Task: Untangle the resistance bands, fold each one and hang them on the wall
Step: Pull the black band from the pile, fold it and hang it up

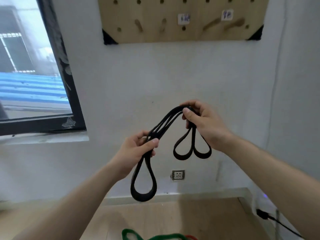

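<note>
Currently my left hand (136,149) and right hand (202,122) both grip the folded black resistance band (166,122) mid-air, loops hanging free, pegboard (181,19) far above, green band (155,236) near bottom edge.

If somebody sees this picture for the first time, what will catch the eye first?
First comes the black resistance band in the centre, gathered into several strands and gripped by the left hand and the right hand, with loops hanging below each. Next is the wooden pegboard high on the wall, its visible pegs bare. A green band lies at the bottom edge.
</note>
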A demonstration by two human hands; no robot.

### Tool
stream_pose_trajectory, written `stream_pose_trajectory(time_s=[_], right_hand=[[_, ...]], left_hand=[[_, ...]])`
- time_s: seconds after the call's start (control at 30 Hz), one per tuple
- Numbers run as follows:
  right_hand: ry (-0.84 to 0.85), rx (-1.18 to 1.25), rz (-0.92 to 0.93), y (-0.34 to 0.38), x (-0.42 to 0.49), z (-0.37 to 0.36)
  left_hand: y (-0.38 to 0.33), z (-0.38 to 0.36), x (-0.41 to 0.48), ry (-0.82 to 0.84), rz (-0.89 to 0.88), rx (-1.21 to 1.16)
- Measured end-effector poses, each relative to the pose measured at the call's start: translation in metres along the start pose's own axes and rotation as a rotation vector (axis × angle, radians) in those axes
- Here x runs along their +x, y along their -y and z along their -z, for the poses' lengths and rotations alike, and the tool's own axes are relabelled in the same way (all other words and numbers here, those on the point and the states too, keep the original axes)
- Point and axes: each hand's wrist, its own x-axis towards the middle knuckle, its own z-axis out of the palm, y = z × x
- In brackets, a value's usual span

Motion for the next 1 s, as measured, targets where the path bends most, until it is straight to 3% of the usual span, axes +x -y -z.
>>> stream_pose_trajectory(time_s=[0.4,0.67,0.8,1.0], right_hand=[[-0.195,-0.007,0.181,0.083,0.120,-0.014],[-0.430,0.043,0.350,0.112,0.165,-0.007],[-0.433,0.007,0.332,0.116,0.199,-0.003],[-0.287,-0.223,0.283,0.088,0.236,-0.006]], left_hand=[[-0.122,0.011,0.087,-0.371,-0.303,-0.269],[-0.184,-0.025,0.155,-0.413,-0.395,-0.341],[-0.205,-0.033,0.193,-0.424,-0.404,-0.371],[-0.191,-0.032,0.247,-0.482,-0.332,-0.375]])
